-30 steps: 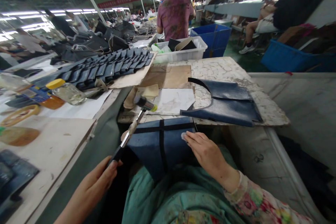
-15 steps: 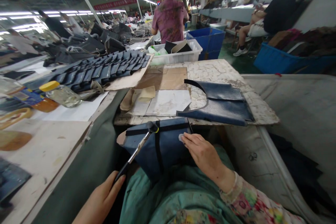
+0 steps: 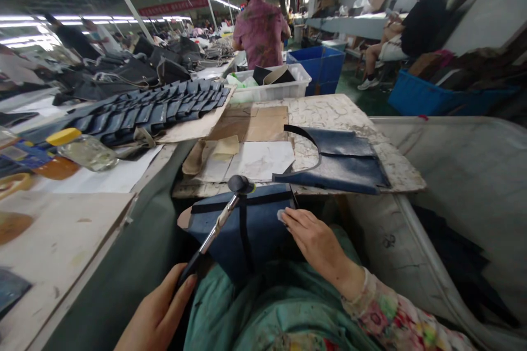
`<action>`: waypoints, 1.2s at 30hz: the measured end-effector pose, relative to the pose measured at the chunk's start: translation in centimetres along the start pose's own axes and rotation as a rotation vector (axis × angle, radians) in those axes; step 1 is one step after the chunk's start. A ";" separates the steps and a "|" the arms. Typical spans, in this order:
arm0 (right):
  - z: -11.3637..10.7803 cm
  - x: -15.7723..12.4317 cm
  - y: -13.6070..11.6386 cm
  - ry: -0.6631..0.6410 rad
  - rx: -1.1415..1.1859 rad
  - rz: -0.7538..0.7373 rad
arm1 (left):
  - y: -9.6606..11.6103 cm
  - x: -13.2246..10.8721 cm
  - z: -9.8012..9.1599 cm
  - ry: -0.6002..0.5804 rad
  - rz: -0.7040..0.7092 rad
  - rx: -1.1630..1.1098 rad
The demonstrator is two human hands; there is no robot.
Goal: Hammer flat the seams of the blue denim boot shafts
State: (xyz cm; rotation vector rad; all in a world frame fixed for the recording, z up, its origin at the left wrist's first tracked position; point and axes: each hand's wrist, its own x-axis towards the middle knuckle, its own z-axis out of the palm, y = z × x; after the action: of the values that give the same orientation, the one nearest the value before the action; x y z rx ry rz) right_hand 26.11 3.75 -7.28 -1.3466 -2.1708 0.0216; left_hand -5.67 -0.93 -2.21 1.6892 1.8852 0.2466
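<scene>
My left hand (image 3: 167, 301) is wrapped round the dark handle of a hammer (image 3: 220, 225), whose shaft is metal. Its round black head is raised over the upper edge of a blue leather-like piece (image 3: 267, 230). That piece lies on my lap against the table edge, with black strips crossing on it and a pinkish-beige end at the left. My right hand (image 3: 317, 238) holds its right edge, fingers pressed together; a small whitish thing sits at the fingertips, too small to make out. Another blue piece (image 3: 349, 162) with a black-edged curved cutout lies on the table beyond.
The worn white table (image 3: 329, 107) carries paper and a beige pad (image 3: 194, 158). Overlapping blue pieces (image 3: 164, 109) lie at the left, near a yellow-capped jar (image 3: 84, 148). A white bin (image 3: 444, 170) stands at right. A person in purple (image 3: 261, 30) is ahead; another sits right.
The hammer head has lifted a little from the crossing of the black strips. My right hand stays at the blue piece's edge. The whole view has shifted slightly.
</scene>
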 end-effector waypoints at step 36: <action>-0.9 3.9 4.2 -0.139 0.455 0.463 | 7.8 24.0 -2.6 0.112 0.304 0.546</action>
State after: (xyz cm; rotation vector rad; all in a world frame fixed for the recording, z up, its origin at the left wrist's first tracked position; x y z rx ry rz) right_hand 28.73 8.83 -6.03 -1.5616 -1.7593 0.7580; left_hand -0.98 23.97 -3.38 2.3745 1.8782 -0.0701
